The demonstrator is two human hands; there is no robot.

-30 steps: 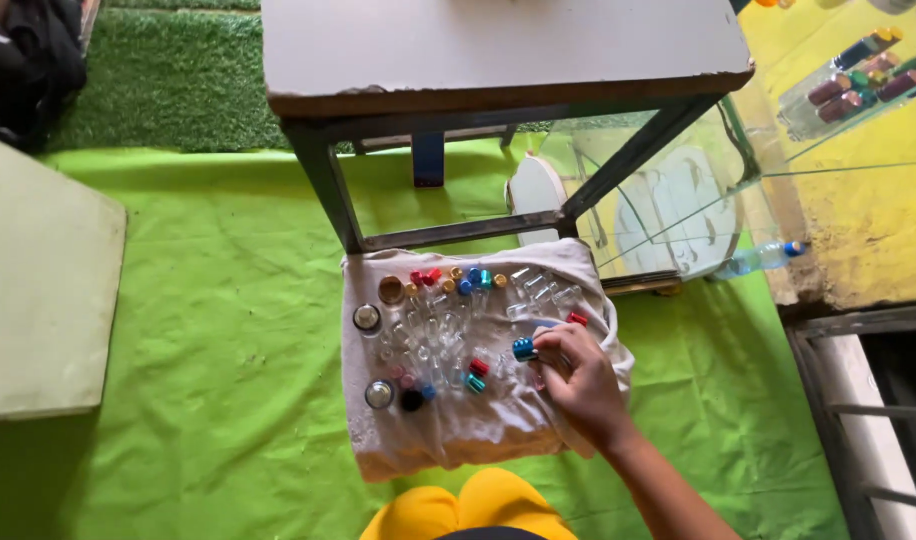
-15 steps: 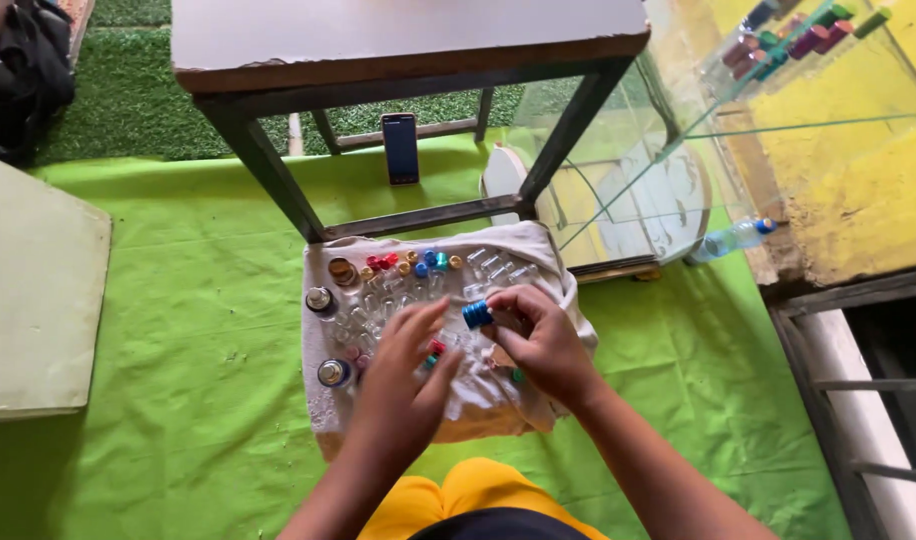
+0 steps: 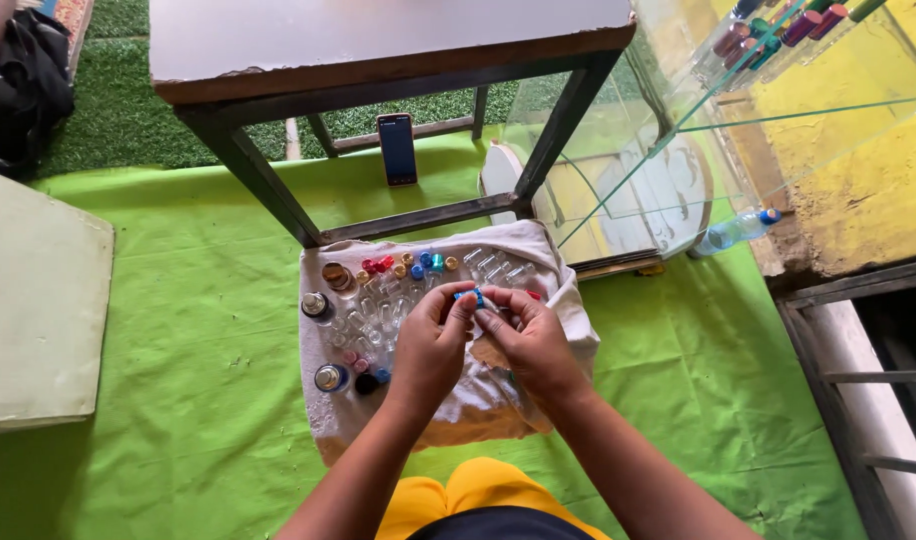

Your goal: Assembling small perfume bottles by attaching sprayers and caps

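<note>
A white cloth (image 3: 538, 262) lies on the green sheet and carries several small clear glass vials (image 3: 373, 315) and coloured caps (image 3: 398, 266). Over the cloth's middle, my left hand (image 3: 430, 345) and my right hand (image 3: 526, 340) meet fingertip to fingertip. Between them they pinch a small vial with a blue cap (image 3: 474, 296). Three round metal lids (image 3: 330, 377) sit along the cloth's left edge.
A metal-framed table (image 3: 378, 40) stands right behind the cloth, with a phone (image 3: 397, 148) propped under it. Glass panes (image 3: 668, 150) lean at the right, a plastic bottle (image 3: 735, 230) beside them. A pale cushion (image 3: 33, 300) lies left. A metal frame (image 3: 858, 380) borders the right.
My left hand came into view and joined the right over the cloth. The blue-capped vial was lifted off the cloth and is held by both hands. The camera view shifted slightly.
</note>
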